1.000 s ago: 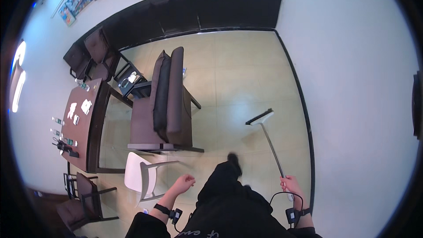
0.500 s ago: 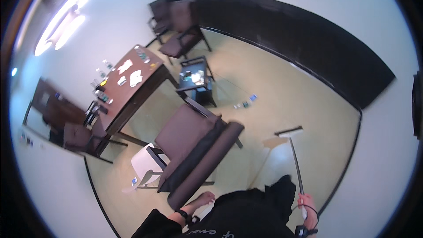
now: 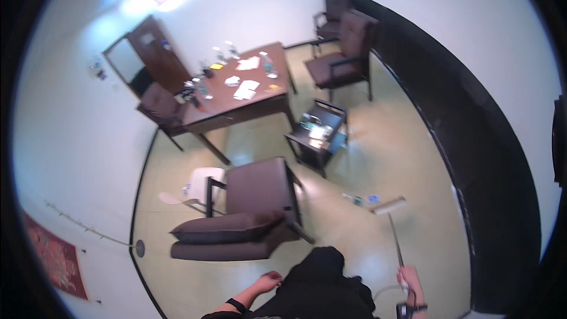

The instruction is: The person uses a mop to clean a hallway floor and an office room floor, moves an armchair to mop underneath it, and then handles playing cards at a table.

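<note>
Floor (image 3: 378, 159), pale and glossy, fills most of the view, with a black band along the right wall. Near the middle an armchair (image 3: 248, 212) lies tipped over, its back toward the near left, beside a small white bin (image 3: 204, 178). A dark side table (image 3: 318, 136) stands beyond it, then the brown worktop (image 3: 236, 103) strewn with papers and bottles, with more chairs at the far end.

The mop (image 3: 391, 224) is the thing in hand: its pale head rests on the floor at the right, just beside a few small scraps (image 3: 361, 199), and its thin pole runs back to the right hand (image 3: 409, 277), which is closed round the top of the pole. The left hand (image 3: 269, 280) hangs free at the near centre, fingers loosely curled, holding nothing.

As a judgement, the floor work looks partly done at most: the scraps lie uncollected by the mop head, and the area under and around the tipped armchair appears not yet reached.
</note>
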{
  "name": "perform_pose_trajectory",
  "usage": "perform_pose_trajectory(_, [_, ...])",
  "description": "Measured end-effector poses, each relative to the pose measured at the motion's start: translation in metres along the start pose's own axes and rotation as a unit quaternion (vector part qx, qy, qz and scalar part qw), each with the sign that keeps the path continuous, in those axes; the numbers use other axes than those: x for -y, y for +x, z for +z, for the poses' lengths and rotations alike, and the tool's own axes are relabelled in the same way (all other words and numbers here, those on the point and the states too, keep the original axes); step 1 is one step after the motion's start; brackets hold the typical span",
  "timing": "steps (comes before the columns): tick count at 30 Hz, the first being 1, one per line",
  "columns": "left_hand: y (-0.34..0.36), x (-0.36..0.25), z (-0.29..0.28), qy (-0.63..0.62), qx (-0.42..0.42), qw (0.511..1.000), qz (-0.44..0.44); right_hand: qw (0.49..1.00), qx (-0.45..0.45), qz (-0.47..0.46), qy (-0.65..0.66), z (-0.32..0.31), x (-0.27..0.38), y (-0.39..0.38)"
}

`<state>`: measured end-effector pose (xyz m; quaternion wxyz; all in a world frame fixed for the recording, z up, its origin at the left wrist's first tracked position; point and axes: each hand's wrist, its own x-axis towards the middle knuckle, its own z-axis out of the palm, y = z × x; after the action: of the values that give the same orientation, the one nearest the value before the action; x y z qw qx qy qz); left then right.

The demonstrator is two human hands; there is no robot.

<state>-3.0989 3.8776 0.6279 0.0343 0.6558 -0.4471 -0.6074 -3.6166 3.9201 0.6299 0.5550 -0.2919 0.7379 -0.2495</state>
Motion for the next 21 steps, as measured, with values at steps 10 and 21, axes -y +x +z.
perform_pose_trajectory(10, [0.156, -0.011, 0.09, 0.104, 0.009, 0.991, -0.081, 0.983, 0.056, 0.116, 0.133, -0.067, 0.125, 0.175])
perform_pose_trajectory(21, [0.258, -0.236, 0.092, -0.308, -0.072, 0.927, -0.201, 0.99, 0.082, 0.11, 0.041, -0.157, 0.267, 0.377])
